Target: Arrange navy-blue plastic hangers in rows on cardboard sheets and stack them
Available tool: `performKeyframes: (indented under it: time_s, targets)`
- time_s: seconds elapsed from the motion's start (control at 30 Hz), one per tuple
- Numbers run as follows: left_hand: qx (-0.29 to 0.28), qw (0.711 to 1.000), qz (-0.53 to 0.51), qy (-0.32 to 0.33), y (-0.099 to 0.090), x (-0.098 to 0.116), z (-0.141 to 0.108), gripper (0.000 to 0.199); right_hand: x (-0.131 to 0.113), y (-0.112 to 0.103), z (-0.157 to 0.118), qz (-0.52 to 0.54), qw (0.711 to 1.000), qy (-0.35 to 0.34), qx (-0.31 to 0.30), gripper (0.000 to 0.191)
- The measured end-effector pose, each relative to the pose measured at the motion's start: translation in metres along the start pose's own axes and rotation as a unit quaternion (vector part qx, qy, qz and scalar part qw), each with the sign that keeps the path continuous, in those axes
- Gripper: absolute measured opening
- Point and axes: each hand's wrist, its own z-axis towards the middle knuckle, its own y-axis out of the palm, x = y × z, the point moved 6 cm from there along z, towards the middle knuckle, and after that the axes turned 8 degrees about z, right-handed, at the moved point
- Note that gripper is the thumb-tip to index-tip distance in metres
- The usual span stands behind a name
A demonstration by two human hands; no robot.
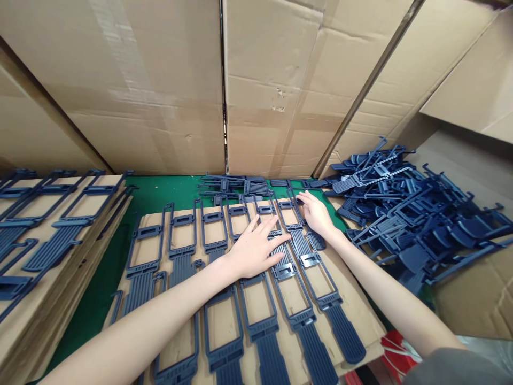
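Observation:
My left hand (256, 248) lies with its fingers spread over a row of dark blue plastic frame-shaped parts with ribbed tongues (182, 267). Its fingertips rest on the parts in the middle right of the row. At the row's far right end, my right hand (316, 214) has its fingers bent together around a dark blue plastic part (318, 240), whose ribbed tongue shows beneath the wrist. Part of its grip is hidden by the hand itself. The rows lie side by side on a cardboard sheet (352, 299), with frames and tongues pointing in alternating directions.
A tangled heap of similar parts (401, 214) lies on the right. A smaller pile (236, 187) sits behind the sheet on the green tabletop (160, 190). Stacked cardboard layers with parts (60, 240) stand on the left. Tall cardboard boxes (272, 96) wall off the back.

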Motion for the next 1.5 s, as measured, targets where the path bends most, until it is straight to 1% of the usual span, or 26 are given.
performKeyframes:
  time_s: [0.27, 0.43, 0.6, 0.9, 1.1, 1.27, 1.5]
  targets:
    - [0.003, 1.0, -0.005, 0.0, 0.0009, -0.0004, -0.0001, 0.046, 0.003, -0.0007, -0.0003, 0.01, 1.0, -0.014, 0.0, 0.043]
    - [0.01, 1.0, -0.007, 0.004, 0.0019, -0.0003, 0.0, 0.046, 0.0035, -0.0022, 0.0006, 0.006, 0.999, -0.029, -0.014, 0.041]
    - [0.006, 1.0, -0.008, 0.003, 0.0025, -0.0006, 0.0, 0.047, 0.0042, -0.0024, 0.0011, 0.015, 0.998, -0.045, -0.027, 0.041]
    - [0.005, 1.0, -0.015, 0.003, 0.0006, 0.0002, -0.0005, 0.046, 0.0054, -0.0034, -0.0007, 0.034, 0.999, -0.039, -0.012, 0.042]
    - [0.018, 1.0, -0.013, 0.003, 0.003, -0.0001, -0.0025, 0.047, 0.0037, -0.0067, -0.0013, 0.037, 0.999, -0.034, -0.013, 0.042]
    - [0.018, 1.0, -0.006, 0.001, 0.0046, 0.0, -0.0031, 0.047, 0.0019, -0.0087, -0.0018, 0.056, 0.997, -0.047, -0.013, 0.041]
    - [0.02, 1.0, -0.006, 0.003, 0.0043, -0.0001, -0.0027, 0.048, 0.0006, -0.0093, -0.0049, 0.049, 0.997, -0.057, -0.012, 0.04]
